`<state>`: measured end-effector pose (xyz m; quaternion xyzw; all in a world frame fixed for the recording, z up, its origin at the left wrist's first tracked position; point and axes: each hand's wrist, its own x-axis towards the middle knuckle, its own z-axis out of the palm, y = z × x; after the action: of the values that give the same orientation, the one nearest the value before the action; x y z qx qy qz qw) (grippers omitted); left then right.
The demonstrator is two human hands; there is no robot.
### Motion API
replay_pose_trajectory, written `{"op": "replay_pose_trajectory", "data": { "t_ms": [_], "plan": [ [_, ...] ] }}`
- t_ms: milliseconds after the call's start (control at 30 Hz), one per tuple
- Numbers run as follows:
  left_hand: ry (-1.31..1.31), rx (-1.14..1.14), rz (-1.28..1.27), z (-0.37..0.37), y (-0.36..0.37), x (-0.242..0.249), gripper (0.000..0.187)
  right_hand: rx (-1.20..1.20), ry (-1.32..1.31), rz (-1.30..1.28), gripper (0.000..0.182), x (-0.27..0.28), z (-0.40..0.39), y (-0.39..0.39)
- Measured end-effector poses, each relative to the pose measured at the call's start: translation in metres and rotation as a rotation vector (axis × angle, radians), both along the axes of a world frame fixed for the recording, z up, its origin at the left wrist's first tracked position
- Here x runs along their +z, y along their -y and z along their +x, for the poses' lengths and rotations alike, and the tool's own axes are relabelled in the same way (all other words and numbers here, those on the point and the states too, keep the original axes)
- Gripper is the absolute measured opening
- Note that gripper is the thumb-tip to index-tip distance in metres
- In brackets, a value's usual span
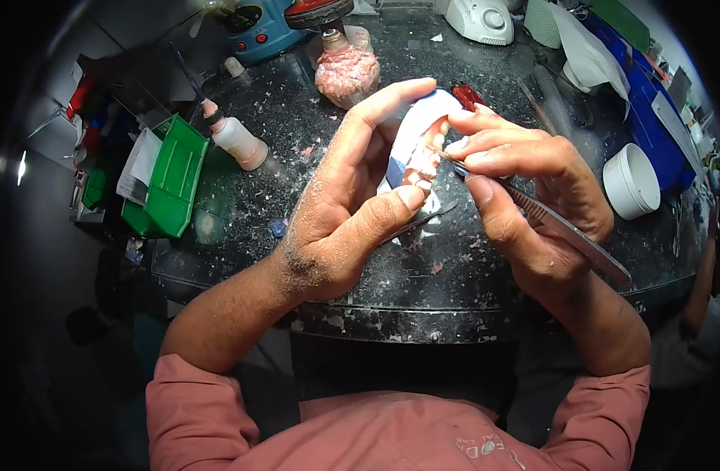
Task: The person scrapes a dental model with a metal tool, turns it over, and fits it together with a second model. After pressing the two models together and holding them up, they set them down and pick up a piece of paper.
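My left hand (336,208) is wrapped round a white dental model (413,129), with the thumb on its near side and the fingers behind it. Pink and tooth-coloured parts show along the model's right side, brightly lit. A dark blue patch (395,173) sits by its near left edge. In my right hand (544,188) is a metal hand tool with a ribbed handle (583,242), gripped like a pen. Its tip is at the teeth, partly hidden by my fingers. Pale dust covers my left hand and wrist. Below the model lies a thin metal tool (434,218).
A white bottle (240,144) and green bin (175,177) stand left. Behind are a pink-crusted pot (346,74), blue machine (262,31) and white device (481,20). A white tub (632,182) stands right. Debris covers the black tabletop (242,235). Another person's arm (701,286) shows far right.
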<state>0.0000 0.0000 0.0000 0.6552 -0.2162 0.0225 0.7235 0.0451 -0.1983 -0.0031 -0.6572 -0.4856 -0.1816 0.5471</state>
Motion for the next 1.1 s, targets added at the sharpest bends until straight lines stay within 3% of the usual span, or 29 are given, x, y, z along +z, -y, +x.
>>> {"op": "replay_pose_trajectory", "data": {
  "t_ms": [1100],
  "plan": [
    [-0.103, -0.029, -0.148, 0.0038, -0.0030, 0.0013, 0.083, -0.039, 0.104, -0.061, 0.027, 0.0023, 0.0006, -0.0003]
  ]
}}
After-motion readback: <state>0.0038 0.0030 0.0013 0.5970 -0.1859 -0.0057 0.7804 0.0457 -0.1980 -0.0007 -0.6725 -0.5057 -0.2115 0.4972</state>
